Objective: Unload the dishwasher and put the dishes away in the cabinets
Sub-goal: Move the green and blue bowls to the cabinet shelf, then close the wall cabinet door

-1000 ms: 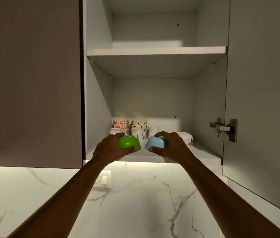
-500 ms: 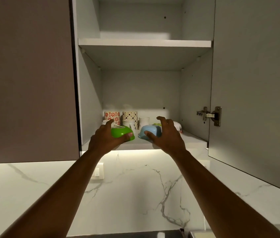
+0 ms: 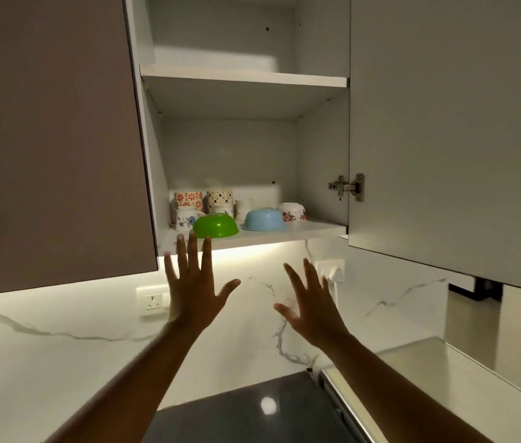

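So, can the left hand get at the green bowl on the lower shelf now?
Probably yes. The left hand is open just below the green bowl, which sits upside down at the shelf's front edge, and nothing stands between them.

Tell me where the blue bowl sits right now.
In the head view the blue bowl sits upside down on the cabinet's lower shelf, between the green bowl to its left and the floral bowl behind to its right.
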